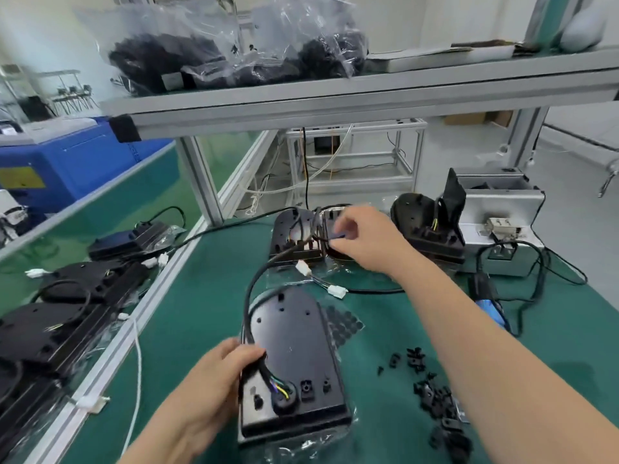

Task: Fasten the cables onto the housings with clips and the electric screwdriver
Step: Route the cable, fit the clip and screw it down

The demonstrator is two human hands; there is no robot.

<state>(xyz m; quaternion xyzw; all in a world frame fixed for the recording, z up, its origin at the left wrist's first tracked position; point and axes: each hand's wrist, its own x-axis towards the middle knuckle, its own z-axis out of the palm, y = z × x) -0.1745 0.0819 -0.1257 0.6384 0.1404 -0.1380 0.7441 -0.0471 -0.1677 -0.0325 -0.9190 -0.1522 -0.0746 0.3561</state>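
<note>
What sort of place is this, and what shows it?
Likely a factory assembly bench: green work mat, grey aluminium-profile shelf, several black plastic housings with cables.

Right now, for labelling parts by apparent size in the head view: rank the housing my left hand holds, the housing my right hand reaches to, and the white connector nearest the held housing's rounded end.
1. Held housing, though nearness to the camera inflates it.
2. Far housing.
3. White connector, plainly smallest.
</note>
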